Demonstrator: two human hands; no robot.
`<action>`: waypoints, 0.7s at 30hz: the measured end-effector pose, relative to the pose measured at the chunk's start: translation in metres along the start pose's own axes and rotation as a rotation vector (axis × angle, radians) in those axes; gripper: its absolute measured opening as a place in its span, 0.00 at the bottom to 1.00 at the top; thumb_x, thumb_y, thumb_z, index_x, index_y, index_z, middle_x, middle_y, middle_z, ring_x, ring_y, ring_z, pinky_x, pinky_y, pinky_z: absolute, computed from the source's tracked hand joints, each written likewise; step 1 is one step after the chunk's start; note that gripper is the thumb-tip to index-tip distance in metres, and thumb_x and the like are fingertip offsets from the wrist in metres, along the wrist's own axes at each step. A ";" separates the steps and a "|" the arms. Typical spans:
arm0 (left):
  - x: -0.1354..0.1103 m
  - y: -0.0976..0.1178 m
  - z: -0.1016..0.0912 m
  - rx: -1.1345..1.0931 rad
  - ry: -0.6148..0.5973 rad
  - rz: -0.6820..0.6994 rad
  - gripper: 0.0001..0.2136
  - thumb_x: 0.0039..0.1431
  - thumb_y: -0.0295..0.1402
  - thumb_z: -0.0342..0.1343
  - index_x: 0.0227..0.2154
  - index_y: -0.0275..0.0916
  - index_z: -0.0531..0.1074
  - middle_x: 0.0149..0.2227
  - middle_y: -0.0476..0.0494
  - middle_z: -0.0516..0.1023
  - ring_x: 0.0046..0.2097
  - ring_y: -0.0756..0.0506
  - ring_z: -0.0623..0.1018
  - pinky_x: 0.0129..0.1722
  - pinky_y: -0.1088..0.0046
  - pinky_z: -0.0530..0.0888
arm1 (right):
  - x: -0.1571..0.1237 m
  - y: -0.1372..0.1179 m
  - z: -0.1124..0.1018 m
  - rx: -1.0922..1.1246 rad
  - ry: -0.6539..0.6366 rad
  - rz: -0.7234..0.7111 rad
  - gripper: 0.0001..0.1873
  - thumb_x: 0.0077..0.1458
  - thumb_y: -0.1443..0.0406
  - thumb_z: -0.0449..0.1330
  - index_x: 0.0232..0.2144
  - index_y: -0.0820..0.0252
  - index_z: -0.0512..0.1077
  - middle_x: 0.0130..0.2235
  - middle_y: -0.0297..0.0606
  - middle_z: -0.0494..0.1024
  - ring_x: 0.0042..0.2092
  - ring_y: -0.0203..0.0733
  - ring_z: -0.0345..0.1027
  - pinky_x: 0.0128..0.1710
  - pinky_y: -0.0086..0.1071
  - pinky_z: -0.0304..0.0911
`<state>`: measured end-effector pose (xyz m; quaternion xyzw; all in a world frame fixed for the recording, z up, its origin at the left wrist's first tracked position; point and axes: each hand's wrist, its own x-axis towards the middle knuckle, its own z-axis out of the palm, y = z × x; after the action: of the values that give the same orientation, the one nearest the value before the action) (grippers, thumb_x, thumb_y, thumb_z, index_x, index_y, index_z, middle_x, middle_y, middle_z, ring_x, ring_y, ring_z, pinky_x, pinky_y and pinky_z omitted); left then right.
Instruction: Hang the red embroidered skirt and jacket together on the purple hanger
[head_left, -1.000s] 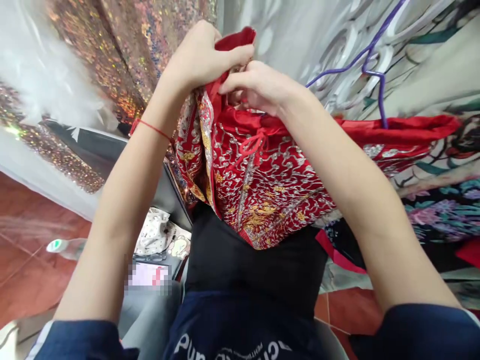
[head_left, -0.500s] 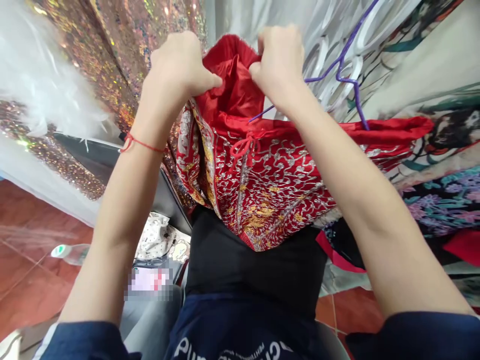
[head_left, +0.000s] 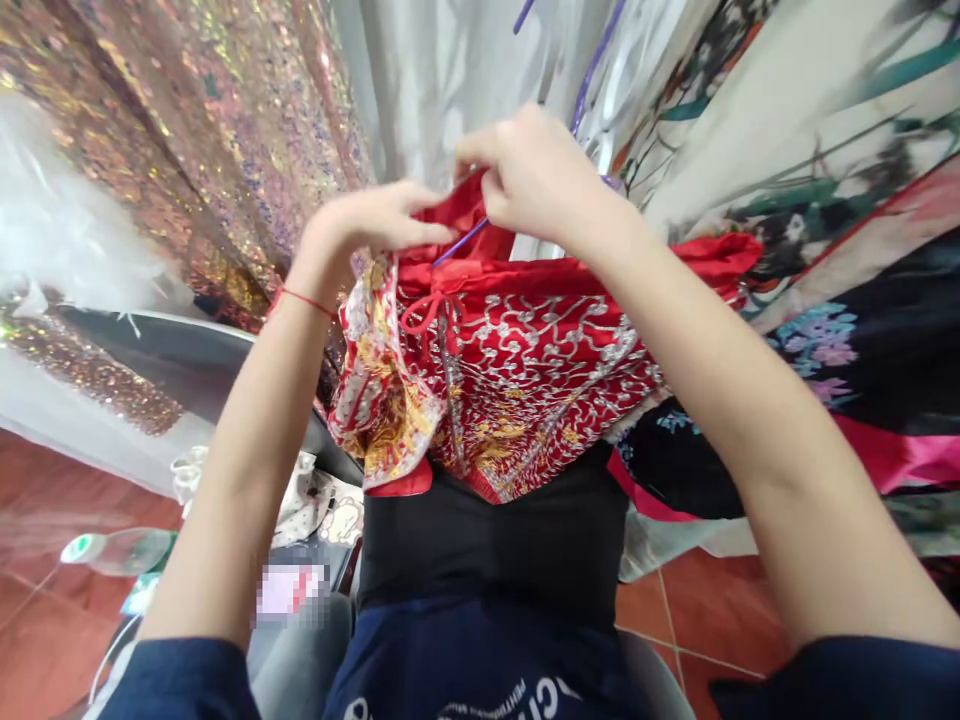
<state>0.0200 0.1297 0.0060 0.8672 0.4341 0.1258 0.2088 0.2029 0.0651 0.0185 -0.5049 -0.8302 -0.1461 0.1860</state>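
Observation:
A red garment (head_left: 540,350) with silver and gold embroidery hangs in front of my body, its tip over my black-covered lap. A small red bow (head_left: 429,312) is tied at its smooth red top edge. My left hand (head_left: 382,215), slightly blurred, has thumb and fingers on either side of the red lining at the upper left. My right hand (head_left: 529,175) pinches the raised red lining close beside it. A purple hanger (head_left: 469,240) passes under my right hand into the garment. The embroidered left part of the garment droops in a fold.
Sequinned fabric (head_left: 247,120) and white feathers (head_left: 67,220) hang at the left. White hangers (head_left: 619,90) are behind my right hand, with a floral garment (head_left: 847,110) to the right. A plastic bottle (head_left: 127,552) and a patterned cloth pouch (head_left: 296,500) lie at lower left.
Both hands have come down and closer together, lowering the raised red lining. The garment's left part has sagged into a fold. The view has shifted, and the purple hanger sits further left.

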 end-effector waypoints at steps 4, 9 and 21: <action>0.021 -0.024 0.023 -0.262 0.097 0.108 0.20 0.56 0.53 0.58 0.33 0.38 0.76 0.26 0.47 0.78 0.42 0.43 0.76 0.44 0.64 0.75 | -0.044 0.021 -0.008 0.137 0.240 0.075 0.18 0.58 0.70 0.50 0.46 0.51 0.75 0.48 0.42 0.79 0.53 0.47 0.70 0.51 0.38 0.64; 0.031 0.007 0.018 -0.326 0.040 0.074 0.21 0.52 0.54 0.60 0.29 0.37 0.78 0.27 0.44 0.78 0.42 0.40 0.79 0.42 0.60 0.75 | -0.080 0.094 -0.006 0.499 0.054 0.416 0.14 0.60 0.54 0.60 0.38 0.56 0.78 0.38 0.43 0.81 0.43 0.44 0.74 0.47 0.40 0.67; 0.028 0.075 0.027 -0.305 0.046 0.064 0.27 0.71 0.43 0.37 0.40 0.26 0.76 0.32 0.44 0.80 0.50 0.42 0.79 0.55 0.52 0.69 | -0.068 0.102 0.009 0.842 -0.438 0.350 0.29 0.43 0.45 0.71 0.33 0.66 0.78 0.34 0.41 0.82 0.43 0.44 0.77 0.40 0.32 0.74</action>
<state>0.1001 0.1051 0.0191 0.8356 0.3869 0.2168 0.3241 0.3212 0.0617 -0.0153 -0.5363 -0.7396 0.3441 0.2168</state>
